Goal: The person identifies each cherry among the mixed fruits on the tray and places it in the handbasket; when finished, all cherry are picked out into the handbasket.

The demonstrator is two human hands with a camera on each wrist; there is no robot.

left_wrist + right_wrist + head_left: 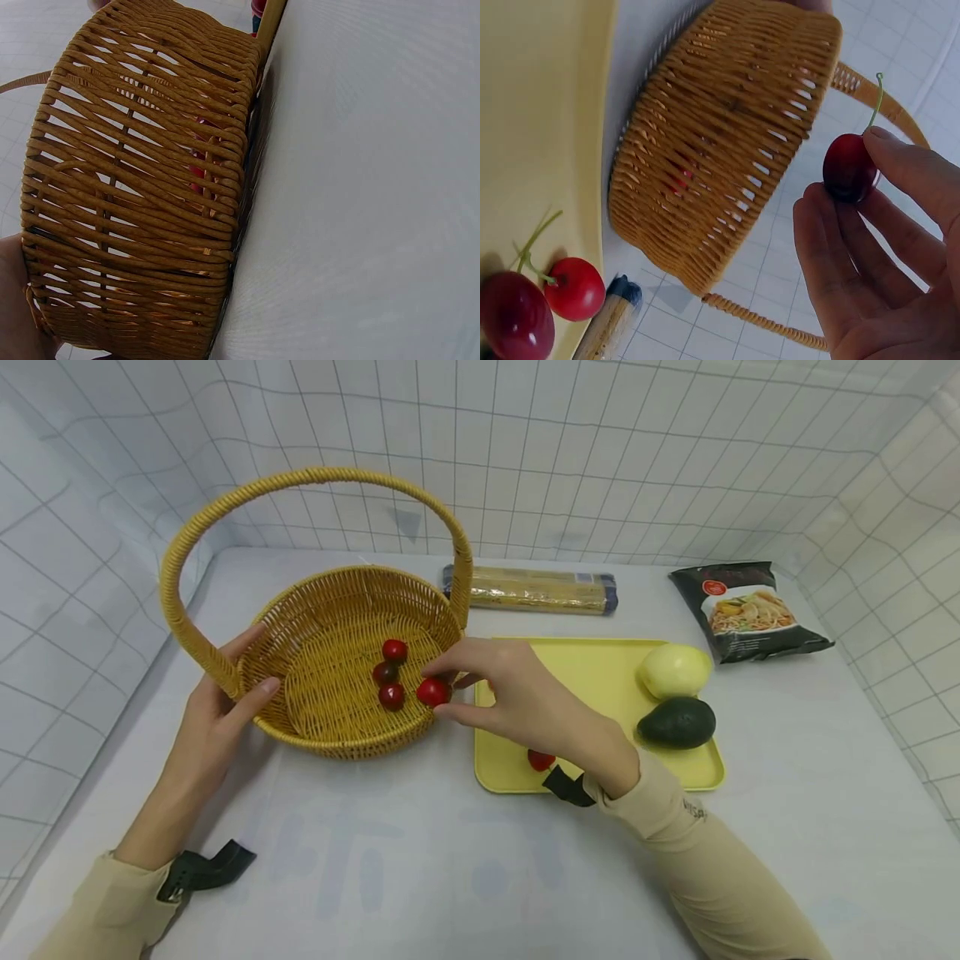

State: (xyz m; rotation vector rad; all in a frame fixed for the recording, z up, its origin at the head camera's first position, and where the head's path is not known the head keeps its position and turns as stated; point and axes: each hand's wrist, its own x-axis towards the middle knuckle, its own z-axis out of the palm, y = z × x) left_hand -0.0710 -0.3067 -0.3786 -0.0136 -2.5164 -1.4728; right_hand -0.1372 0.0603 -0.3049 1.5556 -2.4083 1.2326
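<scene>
A yellow wicker basket point(330, 681) with a tall handle stands on the left, and three dark red cherries point(392, 697) lie on its floor. At the basket's left edge my left hand point(208, 718) grips the rim beside the handle's foot, thumb on the inner side. My right hand point(517, 689) is at the basket's right rim, pinching a cherry point(850, 166) by fingertips and thumb; its green stem points up in the right wrist view. More cherries point(575, 289) lie on the yellow tray point(585, 664), partly hidden in the head view by my right hand and wrist.
A pale yellow-green fruit point(675, 670) and a dark green avocado point(677, 723) sit at the tray's right side. Behind the tray lies a clear-wrapped bundle of yellow sticks point(532, 590). A black noodle packet point(750, 612) is at the back right. Gridded white walls surround the table.
</scene>
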